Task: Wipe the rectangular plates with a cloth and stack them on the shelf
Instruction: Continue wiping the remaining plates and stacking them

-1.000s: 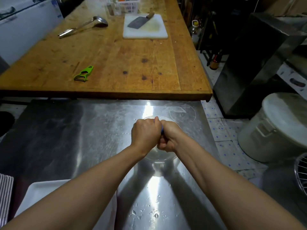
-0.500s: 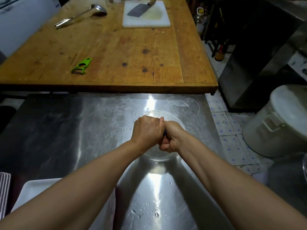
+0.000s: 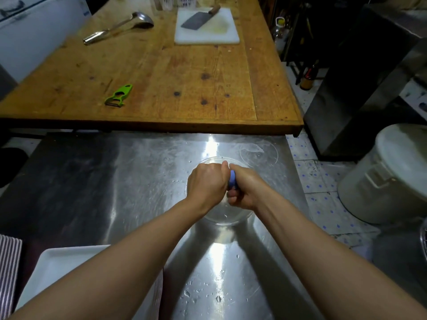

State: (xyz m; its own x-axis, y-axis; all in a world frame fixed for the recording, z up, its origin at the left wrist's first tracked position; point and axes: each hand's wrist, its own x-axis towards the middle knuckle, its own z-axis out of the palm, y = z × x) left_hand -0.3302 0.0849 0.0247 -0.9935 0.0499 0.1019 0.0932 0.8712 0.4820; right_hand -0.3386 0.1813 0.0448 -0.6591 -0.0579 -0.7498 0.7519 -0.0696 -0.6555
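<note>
Both hands meet in a tight grip over a clear glass bowl [image 3: 221, 215] on the steel surface [image 3: 115, 192] in the head view. The left hand [image 3: 208, 183] is clenched round a blue cloth [image 3: 232, 180], and the right hand [image 3: 246, 189] is clenched round the same cloth from the other side; only a narrow strip of blue shows between the knuckles. A white rectangular plate [image 3: 60, 262] lies well apart from that grip, at the near left corner of the surface, partly hidden beneath the left forearm and resting on a striped towel [image 3: 9, 269]. Water drops dot the steel near the person. Beyond it, a wooden surface [image 3: 161, 77] carries a green peeler [image 3: 119, 95], a ladle [image 3: 120, 26] and a cleaver [image 3: 199, 17] on a white cutting board [image 3: 206, 35]. A white lidded bucket [image 3: 392, 176] stands on the tiled floor to the right. No writing or label can be read.
</note>
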